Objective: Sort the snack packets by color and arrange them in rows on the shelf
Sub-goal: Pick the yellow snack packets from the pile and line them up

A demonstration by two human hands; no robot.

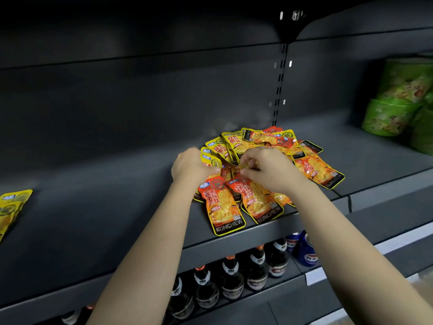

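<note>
A mixed heap of yellow packets and red packets lies on the dark grey shelf, right of centre. My left hand rests on the heap's left side, fingers curled over yellow packets. My right hand is on the middle of the heap, its fingertips pinching the edge of a yellow packet. A few sorted yellow packets lie at the shelf's far left edge.
Green snack cups are stacked at the right end of the shelf. On the shelf below stand dark bottles and blue cans. The shelf's back wall carries a slotted upright.
</note>
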